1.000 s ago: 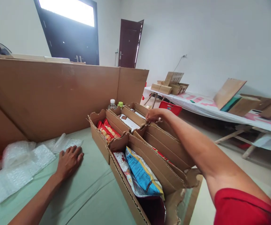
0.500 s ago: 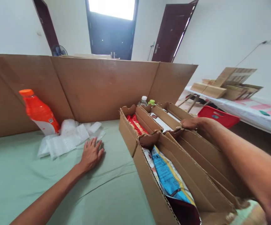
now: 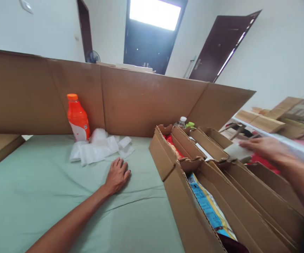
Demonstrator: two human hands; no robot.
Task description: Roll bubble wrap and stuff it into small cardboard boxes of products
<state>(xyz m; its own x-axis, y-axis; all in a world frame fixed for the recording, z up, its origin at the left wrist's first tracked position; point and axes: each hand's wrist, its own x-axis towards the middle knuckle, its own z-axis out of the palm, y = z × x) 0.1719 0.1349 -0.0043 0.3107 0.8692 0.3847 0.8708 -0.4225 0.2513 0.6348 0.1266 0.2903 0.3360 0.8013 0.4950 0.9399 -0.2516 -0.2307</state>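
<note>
My left hand [image 3: 117, 175] lies palm down on the green cloth [image 3: 62, 196], fingers apart, holding nothing. Just beyond it are clear bubble wrap pouches [image 3: 96, 147] and an orange bottle [image 3: 78, 119] with an orange cap, standing upright. At the right, my right hand [image 3: 265, 149] pinches a white sheet-like piece [image 3: 238, 151] above the back row of boxes; motion blurs it, so its exact kind is unclear. Below and left of that hand stand open cardboard boxes [image 3: 202, 207] side by side. One holds a blue and yellow packet [image 3: 210, 203], another red packets [image 3: 173, 146].
A tall cardboard panel [image 3: 152, 102] stands along the back. Behind the boxes show a white-capped bottle [image 3: 183, 121] and a green cap [image 3: 190, 124]. Folded cardboard [image 3: 262, 121] lies on another table at right. A flat cardboard box [image 3: 1, 147] is at far left.
My right hand has come up out of a back-row box with the white piece and moved right. The view has turned left. My left hand stays resting on the cloth.
</note>
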